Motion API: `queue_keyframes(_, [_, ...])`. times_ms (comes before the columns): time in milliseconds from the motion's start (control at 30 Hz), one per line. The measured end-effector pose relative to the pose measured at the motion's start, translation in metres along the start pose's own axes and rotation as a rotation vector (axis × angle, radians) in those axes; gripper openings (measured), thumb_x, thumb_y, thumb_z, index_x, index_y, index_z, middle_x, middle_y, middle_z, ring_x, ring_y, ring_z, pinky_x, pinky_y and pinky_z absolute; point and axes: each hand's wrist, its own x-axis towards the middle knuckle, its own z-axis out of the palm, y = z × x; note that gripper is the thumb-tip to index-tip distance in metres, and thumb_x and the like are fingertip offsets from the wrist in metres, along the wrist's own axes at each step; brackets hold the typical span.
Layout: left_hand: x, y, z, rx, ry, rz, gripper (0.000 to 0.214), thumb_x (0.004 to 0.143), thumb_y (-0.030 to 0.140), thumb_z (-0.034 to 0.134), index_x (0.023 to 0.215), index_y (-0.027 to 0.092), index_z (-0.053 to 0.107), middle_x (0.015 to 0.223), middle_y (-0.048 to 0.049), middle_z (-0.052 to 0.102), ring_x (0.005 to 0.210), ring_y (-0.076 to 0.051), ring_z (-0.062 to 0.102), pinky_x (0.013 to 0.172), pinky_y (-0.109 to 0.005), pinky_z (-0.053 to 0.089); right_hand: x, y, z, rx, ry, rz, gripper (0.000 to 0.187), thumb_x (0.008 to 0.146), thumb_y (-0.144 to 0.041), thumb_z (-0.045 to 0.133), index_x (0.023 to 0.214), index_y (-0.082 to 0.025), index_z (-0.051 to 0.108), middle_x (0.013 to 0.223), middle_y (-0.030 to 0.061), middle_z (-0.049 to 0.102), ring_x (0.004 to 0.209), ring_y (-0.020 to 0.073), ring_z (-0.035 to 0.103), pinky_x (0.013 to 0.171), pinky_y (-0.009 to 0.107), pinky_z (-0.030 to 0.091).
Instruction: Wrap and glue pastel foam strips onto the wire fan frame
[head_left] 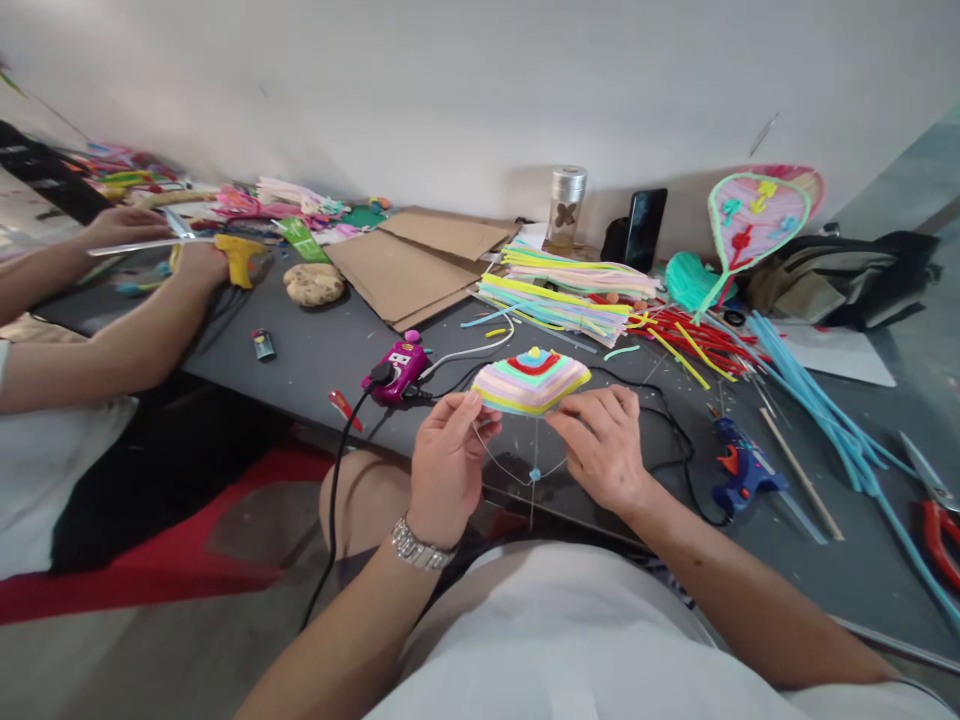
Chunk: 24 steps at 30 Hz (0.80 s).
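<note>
My left hand (448, 455) and my right hand (604, 445) hold between them a fan-shaped piece (531, 381) woven from striped pastel straws on a thin wire frame (517, 470). Left fingers pinch its left edge; right fingers pinch its right lower edge. A small blue bead sits on the frame's stem below the weave. A silver watch (420, 546) is on my left wrist.
On the dark table (315, 350) lie a blue glue gun (742, 470), a purple plug adapter (396, 373), stacked pastel straws (562, 290), red straws (690, 340), long blue straws (817, 410), cardboard (420, 260), red scissors (941, 520) and a finished fan (754, 220). Another person's hands (150, 245) work with a yellow glue gun (238, 256) at left.
</note>
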Motion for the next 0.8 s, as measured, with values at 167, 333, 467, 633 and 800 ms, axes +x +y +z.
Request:
queue_keyframes(167, [0.002,-0.002,0.001,0.002,0.013,0.023,0.039,0.061,0.040,0.094,0.073,0.017,0.065,0.069,0.0025,0.068,0.065,-0.010,0.065,0.064,-0.022,0.053,0.003,0.000,0.001,-0.003,0.008,-0.030,0.014,0.092,-0.010,0.061,0.093,-0.021,0.069,0.092,0.0023,0.074,0.088,0.0174,0.059,0.090,0.038,0.035])
queue_keyframes(333, [0.001,-0.004,0.003,0.024,-0.014,0.051,0.039,0.063,0.043,0.092,0.072,0.018,0.063,0.069,0.0028,0.066,0.064,-0.009,0.064,0.064,-0.021,0.053,0.006,0.000,0.004,-0.005,-0.005,-0.066,0.013,0.090,-0.010,0.063,0.094,-0.021,0.069,0.095,0.0018,0.075,0.089,0.0173,0.060,0.091,0.039,0.034])
queue_keyframes(467, [0.001,-0.006,0.003,0.027,-0.008,0.063,0.037,0.065,0.043,0.090,0.074,0.017,0.064,0.071,0.0019,0.067,0.065,-0.010,0.065,0.064,-0.022,0.053,0.007,0.001,0.005,-0.017,-0.022,-0.071,0.012,0.093,-0.011,0.062,0.095,-0.022,0.068,0.095,0.0014,0.076,0.090,0.0172,0.061,0.091,0.039,0.033])
queue_keyframes(633, [0.002,-0.009,0.002,0.008,0.009,0.066,0.038,0.064,0.041,0.092,0.076,0.017,0.066,0.070,0.0019,0.068,0.063,-0.009,0.064,0.059,-0.019,0.052,0.004,-0.002,0.006,-0.074,0.030,-0.040,0.011,0.093,-0.012,0.063,0.091,-0.021,0.068,0.088,0.0030,0.074,0.081,0.0175,0.060,0.078,0.035,0.034])
queue_keyframes(800, [0.002,-0.011,0.003,-0.009,0.044,0.096,0.036,0.067,0.041,0.090,0.080,0.018,0.066,0.073,0.0020,0.069,0.066,-0.011,0.067,0.057,-0.020,0.052,-0.005,-0.013,0.013,-0.059,-0.009,0.125,0.019,0.096,-0.014,0.061,0.078,-0.020,0.064,0.075,0.0018,0.071,0.063,0.0124,0.057,0.064,0.030,0.034])
